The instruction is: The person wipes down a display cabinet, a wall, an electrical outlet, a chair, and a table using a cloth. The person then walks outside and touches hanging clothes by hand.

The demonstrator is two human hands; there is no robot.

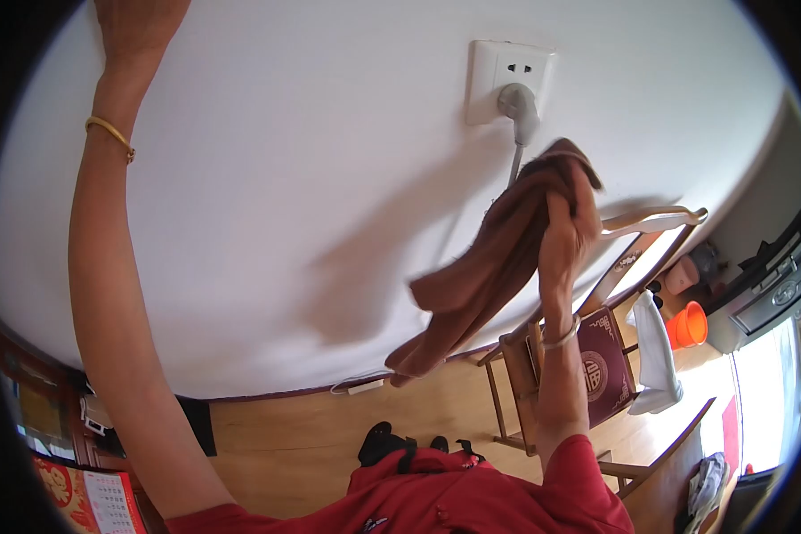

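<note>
Apparently for firm grip, the right hand [567, 227] clutches bunched cloth [494, 258] below the socket [488, 67]; left hand [144, 20], left of it, cropped: state indeterminable.

This looks like a room in a home. A white wall [240, 231] carries a square white plastic socket [513, 83], and below lies a floor of pale yellow-brown wood boards [276, 432] edged by a dark reddish skirting strip [280, 392]. A wooden chair with a patterned maroon seat [601, 369] stands near the wall, with a bright orange plastic bin [687, 327] beyond it. At one edge is a red and gold printed calendar [93, 498]; at the other, daylight comes through a bright opening [768, 383].
</note>
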